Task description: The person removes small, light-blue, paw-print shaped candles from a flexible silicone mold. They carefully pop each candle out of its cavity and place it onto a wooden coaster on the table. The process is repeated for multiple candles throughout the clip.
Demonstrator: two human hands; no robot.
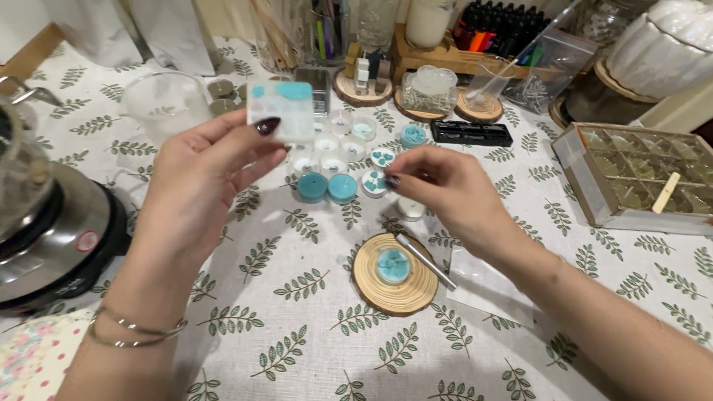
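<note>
My left hand (194,174) holds up a small white silicone mould (282,110) with teal wax pieces in its cavities, thumb and fingers pinched on its lower edge. My right hand (445,186) reaches down to a small tealight cup with teal pieces (374,183), fingertips pinched at it; what they hold is too small to tell. Two teal tealight candles (327,187) and several white ones stand between the hands. Nearer me, a tealight with teal shards (393,266) sits on a round wooden slice (371,293), with metal tweezers (425,260) lying across its edge.
A steel hot plate with a glass pot (44,238) stands at the left. A clear plastic beaker (165,104) is behind my left hand. A compartmented clear box (639,178) is at the right. Jars, bottles, wooden coasters and a black tray (471,133) crowd the back.
</note>
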